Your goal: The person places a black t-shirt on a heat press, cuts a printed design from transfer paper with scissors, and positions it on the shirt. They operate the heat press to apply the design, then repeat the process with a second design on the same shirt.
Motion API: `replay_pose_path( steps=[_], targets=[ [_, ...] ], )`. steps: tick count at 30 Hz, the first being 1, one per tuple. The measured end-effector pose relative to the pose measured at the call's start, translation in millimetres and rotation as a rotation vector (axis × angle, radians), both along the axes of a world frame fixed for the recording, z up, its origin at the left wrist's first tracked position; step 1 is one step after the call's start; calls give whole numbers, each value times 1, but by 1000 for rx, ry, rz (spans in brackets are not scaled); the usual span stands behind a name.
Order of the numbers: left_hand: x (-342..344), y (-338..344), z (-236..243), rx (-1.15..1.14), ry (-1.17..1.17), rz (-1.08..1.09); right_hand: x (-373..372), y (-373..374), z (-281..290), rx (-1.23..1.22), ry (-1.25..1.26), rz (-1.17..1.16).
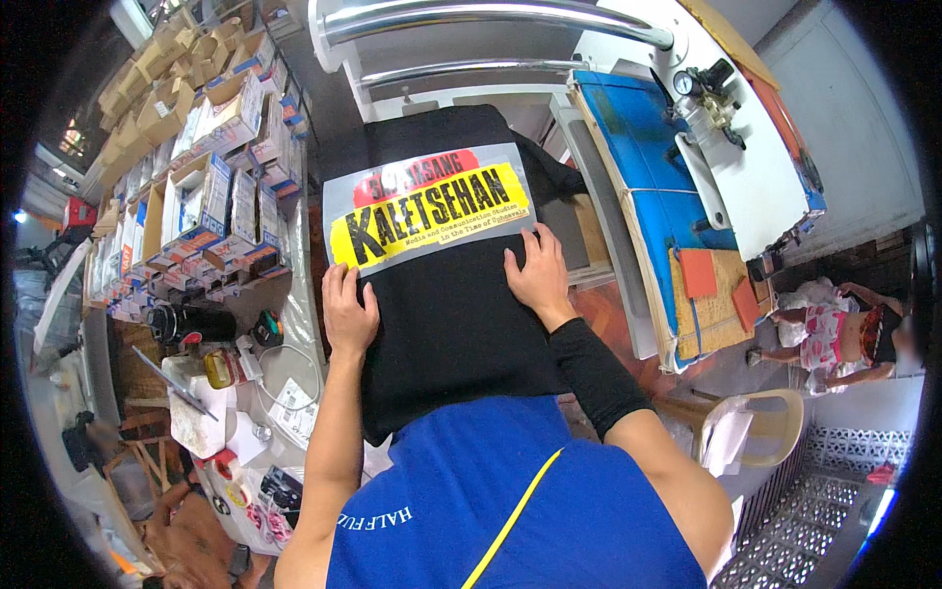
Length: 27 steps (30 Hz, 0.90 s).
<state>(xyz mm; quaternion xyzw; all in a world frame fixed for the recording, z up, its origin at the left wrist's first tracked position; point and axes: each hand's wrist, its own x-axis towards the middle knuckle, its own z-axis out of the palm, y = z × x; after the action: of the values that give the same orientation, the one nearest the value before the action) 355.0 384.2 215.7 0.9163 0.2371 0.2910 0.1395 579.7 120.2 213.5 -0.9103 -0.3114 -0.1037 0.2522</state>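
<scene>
A black shirt point(442, 344) lies spread out in front of me, its near end reaching my body. On its upper part is a rectangular printed sheet point(392, 257) with a pale grey border, red and yellow brush-like patches and black lettering. My left hand point(351, 312) rests at the sheet's near left corner, fingers stretched out over the edge. At the near right corner lies my right hand point(540, 273), its fingers spread on the sheet's edge and the black cloth. A black sleeve covers my right forearm.
Beyond the shirt is a white machine with chrome bars point(491, 20); its pressure gauge point(684, 83) is at right. A blue-covered board point(657, 226) stands right of the shirt. Stacked cartons point(196, 206) fill the left. Other people are at lower left and far right, near a plastic chair point(775, 432).
</scene>
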Motion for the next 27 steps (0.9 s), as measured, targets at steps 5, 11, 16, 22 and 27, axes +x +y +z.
replay_pose_path(
  steps=[5,11,16,22,27],
  targets=[
    [0,0,0,34,17,14,-1,1,3,1,24,-6],
    [1,1,-4,11,-16,21,1,0,-2,-22,1,-5],
    [-1,3,-5,-26,-28,22,2,2,-2,0,-47,28],
    [-2,4,-6,-40,-41,15,-1,3,1,-43,-9,15],
    [-2,3,-4,-50,-36,21,0,2,0,-33,-39,27]
  ],
)
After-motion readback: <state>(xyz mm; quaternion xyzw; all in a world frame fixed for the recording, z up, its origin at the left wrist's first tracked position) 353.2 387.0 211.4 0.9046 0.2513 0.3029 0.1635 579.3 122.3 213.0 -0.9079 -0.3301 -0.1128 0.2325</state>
